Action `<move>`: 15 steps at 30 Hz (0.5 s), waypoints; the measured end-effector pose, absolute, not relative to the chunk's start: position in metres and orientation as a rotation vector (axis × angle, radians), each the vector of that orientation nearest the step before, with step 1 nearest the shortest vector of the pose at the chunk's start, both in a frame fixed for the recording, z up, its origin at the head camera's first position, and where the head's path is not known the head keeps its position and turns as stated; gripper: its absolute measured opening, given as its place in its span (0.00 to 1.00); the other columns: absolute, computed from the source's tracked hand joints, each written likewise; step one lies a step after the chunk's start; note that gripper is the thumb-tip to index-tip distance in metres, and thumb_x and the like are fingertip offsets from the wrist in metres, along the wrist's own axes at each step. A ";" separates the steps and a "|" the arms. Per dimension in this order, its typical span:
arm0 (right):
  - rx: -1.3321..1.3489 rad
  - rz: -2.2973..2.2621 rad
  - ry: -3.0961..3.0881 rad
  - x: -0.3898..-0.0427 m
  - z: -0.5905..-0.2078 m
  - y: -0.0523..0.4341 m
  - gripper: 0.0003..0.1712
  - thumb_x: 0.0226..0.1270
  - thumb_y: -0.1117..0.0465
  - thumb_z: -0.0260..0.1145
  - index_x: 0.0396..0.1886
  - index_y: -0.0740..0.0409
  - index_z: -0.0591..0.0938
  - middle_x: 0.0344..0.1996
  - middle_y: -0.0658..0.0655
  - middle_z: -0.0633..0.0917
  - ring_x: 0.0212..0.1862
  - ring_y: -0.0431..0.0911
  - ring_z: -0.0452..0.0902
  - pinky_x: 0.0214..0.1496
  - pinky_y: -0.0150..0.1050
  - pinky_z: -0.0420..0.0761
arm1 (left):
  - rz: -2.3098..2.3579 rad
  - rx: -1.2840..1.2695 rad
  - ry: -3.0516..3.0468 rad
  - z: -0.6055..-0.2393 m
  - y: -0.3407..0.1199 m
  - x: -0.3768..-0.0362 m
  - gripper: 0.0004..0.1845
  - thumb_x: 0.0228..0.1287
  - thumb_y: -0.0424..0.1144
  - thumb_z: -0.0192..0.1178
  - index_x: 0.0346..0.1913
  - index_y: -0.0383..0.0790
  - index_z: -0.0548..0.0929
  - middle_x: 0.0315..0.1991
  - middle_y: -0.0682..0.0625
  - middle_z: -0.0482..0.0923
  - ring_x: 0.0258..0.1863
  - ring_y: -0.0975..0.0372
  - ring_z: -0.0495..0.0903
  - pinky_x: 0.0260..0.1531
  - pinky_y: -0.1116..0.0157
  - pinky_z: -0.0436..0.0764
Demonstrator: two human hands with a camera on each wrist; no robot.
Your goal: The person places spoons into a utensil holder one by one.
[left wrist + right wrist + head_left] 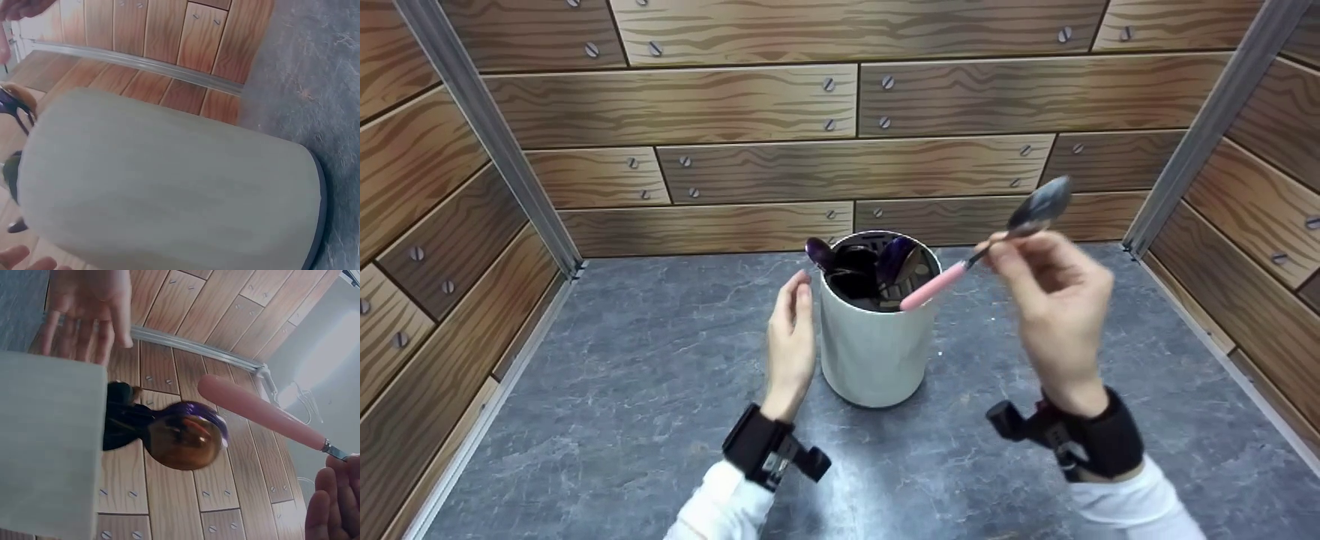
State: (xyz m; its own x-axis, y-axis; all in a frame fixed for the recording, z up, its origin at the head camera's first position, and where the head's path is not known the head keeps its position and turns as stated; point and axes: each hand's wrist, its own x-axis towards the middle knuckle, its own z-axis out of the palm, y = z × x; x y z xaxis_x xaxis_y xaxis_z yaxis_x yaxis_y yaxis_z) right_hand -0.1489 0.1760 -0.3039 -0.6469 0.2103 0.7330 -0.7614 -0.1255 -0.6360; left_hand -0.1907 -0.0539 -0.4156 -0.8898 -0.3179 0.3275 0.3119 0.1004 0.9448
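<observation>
A white cylindrical utensil holder [876,356] stands upright on the grey surface, with dark, shiny spoons [185,439] sticking out of its mouth. My right hand [1057,307] pinches a spoon by its metal neck, just below the bowl. This spoon has a pink handle [934,287], which points down and left over the holder's rim; its metal bowl [1041,202] tilts up to the right. Beside the holder's left wall is my left hand [792,345], its fingers fairly straight and holding nothing; whether it touches the wall I cannot tell. The holder's lower inside is hidden.
Wood-patterned panels [757,172] rise behind and on both sides, joined by grey metal posts [495,135] at the corners. The grey marbled tabletop [645,375] spreads around the holder. Each wrist wears a black camera strap [1102,435].
</observation>
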 end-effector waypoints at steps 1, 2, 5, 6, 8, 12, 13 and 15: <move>0.624 1.844 -1.461 -0.151 -0.299 0.178 0.07 0.65 0.79 0.68 0.33 0.66 0.87 0.32 0.54 0.93 0.32 0.40 0.88 0.41 0.29 0.88 | -1.846 0.016 -1.928 -0.415 -0.052 -0.194 0.22 0.85 0.39 0.47 0.72 0.30 0.74 0.72 0.35 0.77 0.75 0.46 0.75 0.78 0.49 0.72; 0.616 1.847 -1.446 -0.153 -0.295 0.180 0.07 0.65 0.79 0.69 0.33 0.66 0.87 0.32 0.54 0.93 0.32 0.41 0.88 0.41 0.29 0.88 | -1.848 0.025 -1.928 -0.415 -0.050 -0.198 0.23 0.85 0.40 0.46 0.72 0.30 0.74 0.72 0.35 0.76 0.75 0.46 0.74 0.78 0.50 0.72; 0.588 1.876 -1.385 -0.163 -0.280 0.186 0.03 0.65 0.76 0.71 0.33 0.68 0.87 0.31 0.56 0.93 0.32 0.42 0.88 0.41 0.31 0.88 | -1.852 0.027 -1.924 -0.417 -0.045 -0.206 0.24 0.86 0.40 0.44 0.73 0.29 0.72 0.73 0.35 0.75 0.77 0.45 0.72 0.80 0.49 0.69; 0.582 1.892 -1.359 -0.166 -0.275 0.188 0.02 0.64 0.76 0.72 0.33 0.69 0.87 0.31 0.56 0.93 0.32 0.43 0.88 0.41 0.31 0.88 | -1.851 0.027 -1.926 -0.417 -0.044 -0.208 0.24 0.86 0.40 0.44 0.73 0.29 0.72 0.74 0.35 0.75 0.77 0.45 0.72 0.80 0.50 0.69; 0.573 1.914 -1.320 -0.174 -0.266 0.191 0.02 0.64 0.74 0.73 0.34 0.69 0.86 0.31 0.57 0.92 0.32 0.43 0.87 0.40 0.32 0.87 | -1.851 0.023 -1.933 -0.419 -0.041 -0.211 0.24 0.86 0.41 0.43 0.74 0.30 0.72 0.74 0.35 0.74 0.77 0.46 0.71 0.80 0.50 0.69; 0.563 1.904 -1.311 -0.189 -0.253 0.194 0.03 0.65 0.73 0.74 0.35 0.69 0.86 0.31 0.58 0.92 0.31 0.44 0.87 0.36 0.32 0.85 | -1.858 0.017 -1.936 -0.422 -0.035 -0.215 0.25 0.85 0.41 0.46 0.74 0.30 0.72 0.74 0.35 0.75 0.76 0.45 0.73 0.79 0.50 0.71; 0.564 1.884 -1.334 -0.193 -0.251 0.194 0.03 0.65 0.72 0.73 0.35 0.68 0.86 0.31 0.58 0.92 0.31 0.44 0.87 0.36 0.31 0.86 | -1.863 0.019 -1.933 -0.422 -0.034 -0.215 0.25 0.85 0.41 0.47 0.74 0.30 0.72 0.74 0.34 0.74 0.75 0.45 0.74 0.78 0.50 0.71; 0.569 1.835 -1.397 -0.200 -0.250 0.193 0.02 0.67 0.72 0.73 0.35 0.67 0.86 0.31 0.57 0.92 0.31 0.43 0.87 0.37 0.31 0.87 | -1.861 0.033 -1.932 -0.424 -0.033 -0.216 0.25 0.84 0.41 0.49 0.74 0.30 0.72 0.73 0.34 0.75 0.74 0.45 0.75 0.77 0.50 0.73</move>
State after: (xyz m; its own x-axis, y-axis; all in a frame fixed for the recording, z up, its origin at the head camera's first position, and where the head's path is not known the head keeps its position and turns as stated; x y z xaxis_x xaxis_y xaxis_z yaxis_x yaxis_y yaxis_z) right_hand -0.2000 0.1929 -0.2503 -0.6222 0.2931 0.7259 -0.7777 -0.1256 -0.6159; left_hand -0.2163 -0.0329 -0.4236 -0.8962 -0.3243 0.3027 0.2904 0.0869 0.9530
